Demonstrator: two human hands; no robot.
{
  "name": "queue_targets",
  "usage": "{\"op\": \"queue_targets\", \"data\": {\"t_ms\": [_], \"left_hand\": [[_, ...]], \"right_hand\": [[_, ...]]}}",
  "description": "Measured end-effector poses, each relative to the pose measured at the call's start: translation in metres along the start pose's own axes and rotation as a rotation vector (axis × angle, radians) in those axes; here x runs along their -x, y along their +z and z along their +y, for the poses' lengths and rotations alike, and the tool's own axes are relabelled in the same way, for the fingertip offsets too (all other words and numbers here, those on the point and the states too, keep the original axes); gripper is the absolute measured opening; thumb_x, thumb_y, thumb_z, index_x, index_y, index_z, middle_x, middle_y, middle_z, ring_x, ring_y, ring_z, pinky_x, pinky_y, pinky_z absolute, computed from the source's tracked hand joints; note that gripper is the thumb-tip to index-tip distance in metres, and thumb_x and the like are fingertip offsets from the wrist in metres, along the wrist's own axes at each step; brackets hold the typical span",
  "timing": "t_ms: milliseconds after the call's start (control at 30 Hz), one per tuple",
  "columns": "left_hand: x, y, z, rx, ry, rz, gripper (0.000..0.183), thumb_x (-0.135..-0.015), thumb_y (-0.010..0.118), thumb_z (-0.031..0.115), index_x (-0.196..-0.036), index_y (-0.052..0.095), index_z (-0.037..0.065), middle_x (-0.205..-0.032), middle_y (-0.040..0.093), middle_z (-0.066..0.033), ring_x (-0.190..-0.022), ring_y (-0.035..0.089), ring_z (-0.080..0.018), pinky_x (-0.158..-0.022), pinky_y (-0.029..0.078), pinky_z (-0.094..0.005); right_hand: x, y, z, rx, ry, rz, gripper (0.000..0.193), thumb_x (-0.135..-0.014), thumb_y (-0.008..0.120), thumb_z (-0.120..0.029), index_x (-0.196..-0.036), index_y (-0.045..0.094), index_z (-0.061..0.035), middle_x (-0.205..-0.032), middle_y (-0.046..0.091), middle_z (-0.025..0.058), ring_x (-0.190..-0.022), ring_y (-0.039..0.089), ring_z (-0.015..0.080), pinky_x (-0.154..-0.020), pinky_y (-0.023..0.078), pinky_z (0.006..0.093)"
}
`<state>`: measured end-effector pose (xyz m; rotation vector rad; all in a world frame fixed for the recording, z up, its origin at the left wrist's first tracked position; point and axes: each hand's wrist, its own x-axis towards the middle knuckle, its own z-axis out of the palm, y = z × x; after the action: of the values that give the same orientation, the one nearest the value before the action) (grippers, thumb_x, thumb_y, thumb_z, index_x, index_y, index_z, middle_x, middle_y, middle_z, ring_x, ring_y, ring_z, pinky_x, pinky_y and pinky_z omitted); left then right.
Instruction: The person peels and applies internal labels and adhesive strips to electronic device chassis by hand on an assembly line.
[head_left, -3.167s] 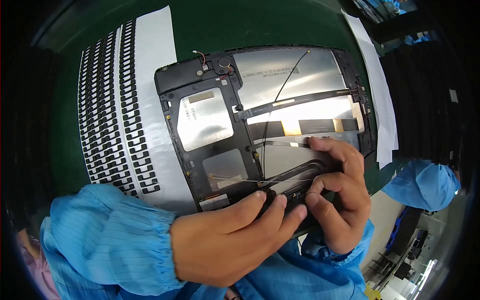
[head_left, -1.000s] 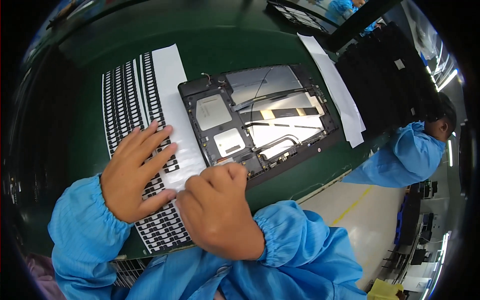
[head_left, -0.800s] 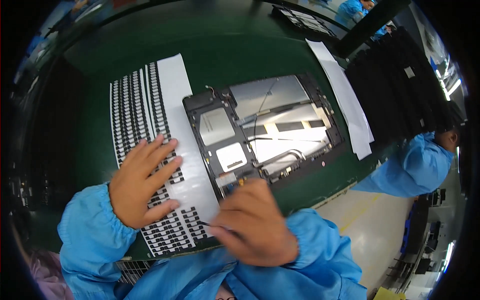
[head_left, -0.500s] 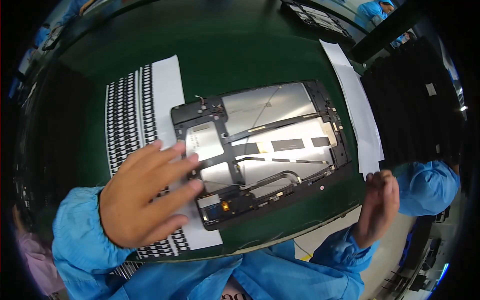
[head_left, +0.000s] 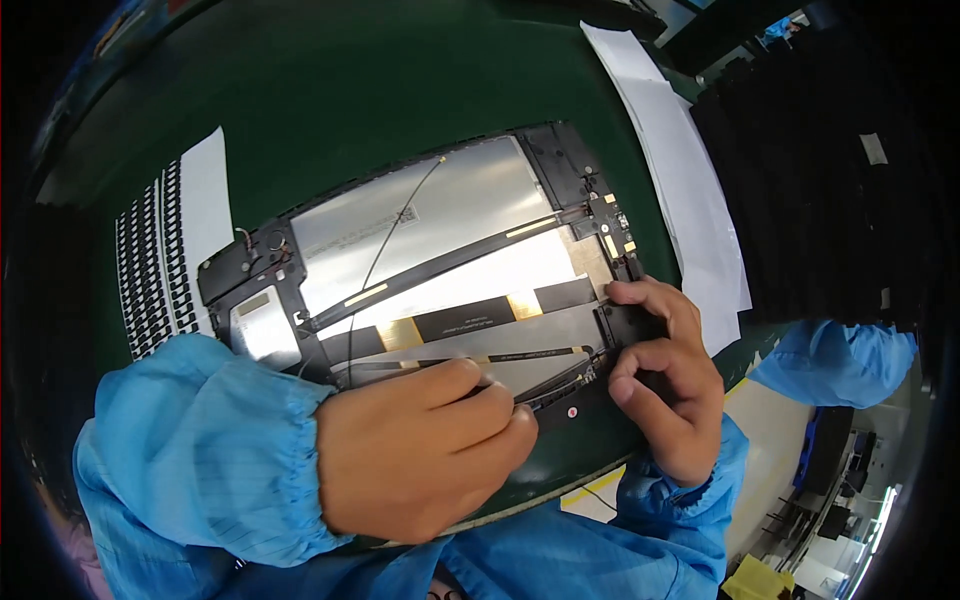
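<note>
Tablet housing [head_left: 480,272] is flat on the green desk [head_left: 400,95], internals exposed, sitting skewed, in front of the person. Silver plates inside, wide black flat cable [head_left: 450,259] running across the housing, thin black wire [head_left: 385,241] crossing over it. Left hand [head_left: 430,455] is over the near edge of the housing, back of the hand up, fingers bent and close together; fingertips partly out of sight, so can't tell if anything's pinched there. Right hand [head_left: 675,375] is at the near right corner of the housing: index on the edge, thumb set apart from it and lower, other fingers curled in. Can't tell from here if it's actually gripping.

Left of the housing: sheet of black stickers [head_left: 150,265] on white backing, near end hidden by the blue sleeve [head_left: 215,440]. Right of the housing: white papers [head_left: 675,190], long side toward it, then a tall black stack [head_left: 800,210] beyond. Co-worker's blue sleeve [head_left: 835,365] shows well right of the housing, near that stack.
</note>
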<state>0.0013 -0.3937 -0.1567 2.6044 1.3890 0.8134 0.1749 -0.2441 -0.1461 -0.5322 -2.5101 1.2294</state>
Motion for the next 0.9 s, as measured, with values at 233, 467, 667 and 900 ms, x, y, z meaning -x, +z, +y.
{"op": "queue_targets", "data": {"t_ms": [233, 467, 667, 900], "left_hand": [[-0.003, -0.004, -0.001, -0.036, -0.022, -0.059, 0.021, -0.067, 0.057, 0.005, -0.086, 0.060, -0.002, -0.091, 0.055, -0.0101, -0.078, 0.056, -0.0224, -0.066, 0.047, -0.0306], [-0.007, -0.005, 0.001, -0.032, -0.013, -0.115, 0.024, -0.066, 0.058, 0.006, -0.088, 0.059, -0.003, -0.094, 0.054, -0.0102, -0.081, 0.055, -0.0227, -0.069, 0.047, -0.0299], [-0.006, -0.007, 0.001, -0.091, 0.008, -0.132, 0.026, -0.065, 0.056, 0.007, -0.088, 0.059, -0.003, -0.094, 0.054, -0.0107, -0.083, 0.054, -0.0231, -0.070, 0.046, -0.0316], [-0.019, 0.008, 0.005, -0.124, -0.022, -0.047, 0.029, -0.069, 0.049, 0.011, -0.091, 0.058, -0.005, -0.098, 0.055, -0.0128, -0.088, 0.054, -0.0233, -0.077, 0.045, -0.0318]], "right_hand": [[-0.005, 0.000, 0.000, -0.104, 0.036, 0.029, 0.006, -0.064, 0.058, -0.004, -0.069, 0.056, -0.0022, -0.111, 0.048, 0.0170, -0.105, 0.037, 0.0313, -0.091, 0.024, 0.0374], [-0.001, 0.000, 0.002, -0.087, 0.033, 0.055, 0.008, -0.062, 0.059, -0.004, -0.069, 0.057, -0.0025, -0.109, 0.048, 0.0174, -0.105, 0.037, 0.0322, -0.091, 0.024, 0.0384], [-0.001, 0.005, 0.000, -0.009, 0.021, 0.059, 0.008, -0.062, 0.059, -0.003, -0.069, 0.057, -0.0025, -0.110, 0.048, 0.0168, -0.105, 0.036, 0.0321, -0.092, 0.024, 0.0386], [-0.001, 0.006, -0.003, 0.069, 0.012, 0.058, 0.007, -0.063, 0.061, -0.005, -0.069, 0.058, -0.0025, -0.108, 0.050, 0.0162, -0.105, 0.037, 0.0331, -0.092, 0.025, 0.0400]]}}
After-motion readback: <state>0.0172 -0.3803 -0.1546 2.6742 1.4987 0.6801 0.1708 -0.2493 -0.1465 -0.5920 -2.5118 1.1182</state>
